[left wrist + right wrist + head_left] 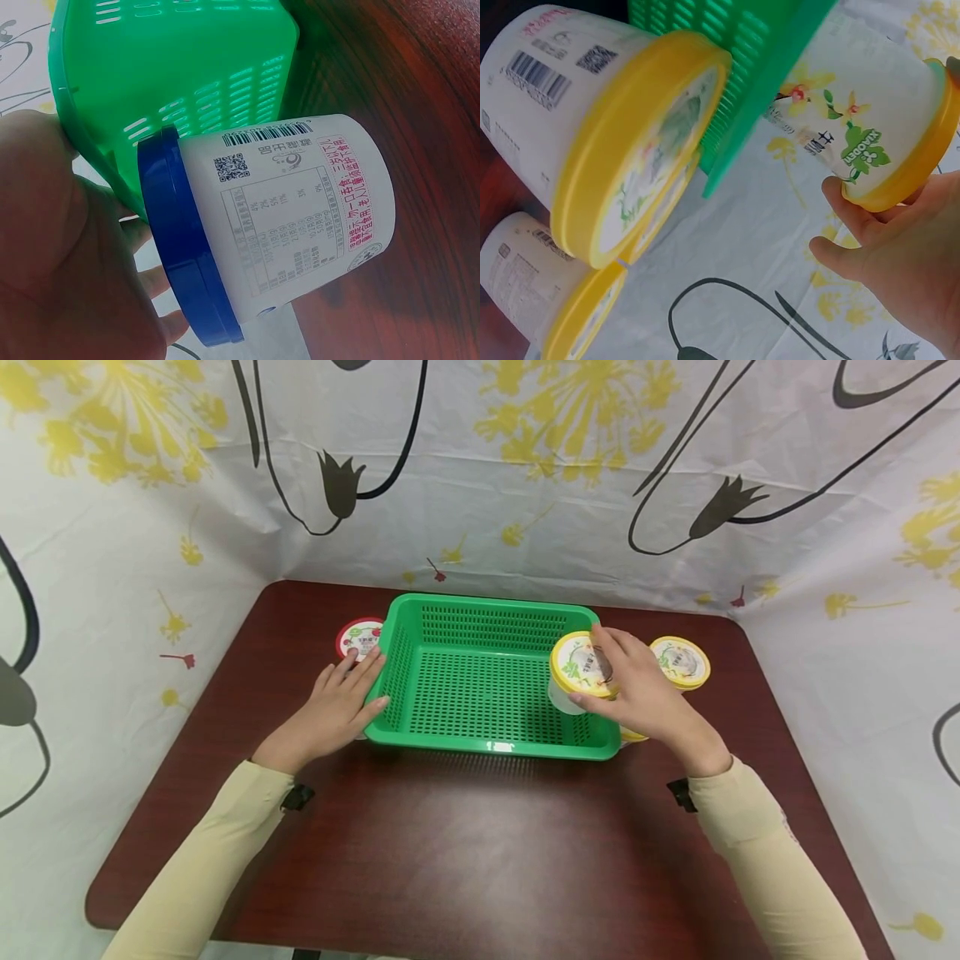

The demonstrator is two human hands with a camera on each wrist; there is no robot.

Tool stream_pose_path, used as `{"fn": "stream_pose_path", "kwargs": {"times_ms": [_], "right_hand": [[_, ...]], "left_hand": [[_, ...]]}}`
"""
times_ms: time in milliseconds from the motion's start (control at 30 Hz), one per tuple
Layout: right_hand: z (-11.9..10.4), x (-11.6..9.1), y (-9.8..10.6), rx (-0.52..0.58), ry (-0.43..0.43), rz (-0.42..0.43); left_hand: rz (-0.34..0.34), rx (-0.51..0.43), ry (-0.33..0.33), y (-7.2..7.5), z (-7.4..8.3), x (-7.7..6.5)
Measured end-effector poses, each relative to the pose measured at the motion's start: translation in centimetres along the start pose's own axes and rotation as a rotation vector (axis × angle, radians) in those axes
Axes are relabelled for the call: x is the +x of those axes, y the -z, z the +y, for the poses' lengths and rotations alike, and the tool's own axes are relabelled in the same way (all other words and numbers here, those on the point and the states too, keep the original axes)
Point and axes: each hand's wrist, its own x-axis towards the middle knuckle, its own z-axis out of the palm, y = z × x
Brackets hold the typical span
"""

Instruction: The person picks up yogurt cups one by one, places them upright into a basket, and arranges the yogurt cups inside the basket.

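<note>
My right hand (pixel 641 689) grips a white tub with a yellow lid (pixel 579 664) by the lid, over the right side of a green plastic basket (pixel 435 744). In the right wrist view, this upheld tub (pixel 859 112) shows flowers and a green leaf label. My left hand (pixel 326 710) rests at the basket's left rim, fingers extended. A blue-lidded tub (pixel 292 217) stands just outside the basket beside that hand, nearly hidden in the head view. Beyond the left fingertips, a red-lidded tub (pixel 360 633) is partly covered by the basket.
More yellow-lidded tubs stand right of the basket: one farther back (pixel 681 662) and one mostly hidden under the right hand (pixel 632 735). The dark red wooden table (pixel 465 852) has rounded corners. A patterned white sheet (pixel 480 527) hangs behind and along both sides.
</note>
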Motion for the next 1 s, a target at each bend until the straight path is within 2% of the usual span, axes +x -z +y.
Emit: {"fn": "stream_pose_path", "kwargs": {"times_ms": [167, 367, 533, 800, 1000], "right_hand": [[0.1, 0.0, -0.7, -0.025, 0.011, -0.005], [0.4, -0.2, -1.6, -0.034, 0.014, -0.048], [0.5, -0.2, -2.1, -0.049, 0.032, -0.062], [0.6, -0.1, -2.7, -0.076, 0.039, -0.137], [0.5, -0.1, -2.9, -0.092, 0.051, -0.135]], "left_hand": [[0.004, 0.001, -0.001, 0.0, 0.0, 0.0], [0.022, -0.005, -0.007, 0.1, 0.2, -0.1], [0.005, -0.001, 0.001, 0.2, 0.2, -0.1], [-0.006, -0.003, 0.004, 0.0, 0.0, 0.0], [-0.006, 0.001, 0.005, -0.1, 0.0, 0.1]]}}
